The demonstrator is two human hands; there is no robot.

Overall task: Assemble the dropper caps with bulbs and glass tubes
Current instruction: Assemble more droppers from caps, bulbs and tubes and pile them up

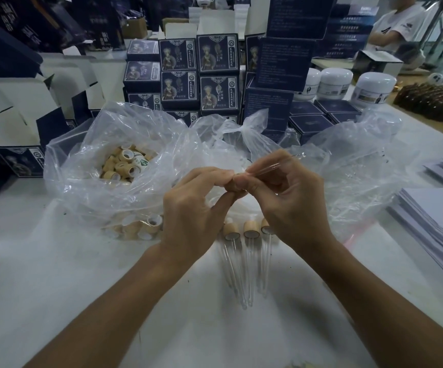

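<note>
The glass tube (pixel 270 164) is held up above the white table (pixel 55 274), in front of the plastic bags, pinched in the curled fingers of the right hand (pixel 292 200) with its far tip pointing up and to the right, while the left hand (pixel 193 208) pinches a small wooden dropper cap (pixel 237 188) at the point where the two hands meet. Most of the cap is hidden behind the fingertips, so whether the tube has already entered it cannot be told. The main risk appears to be breakage: the tube is thin, and if it is pushed in at a slant to the cap's opening, or forced hard against a tight bulb, it could snap between the fingers and cut them. A loose pinch could also let the tube slip and fall onto the three finished droppers (pixel 249 251) lying side by side on the table just below the hands, chipping their tubes. A half-seated tube would likely drop out later. The open bag of loose caps (pixel 124 166) sits just to the left, near the left forearm, and a careless sweep of that arm could spill it.
</note>
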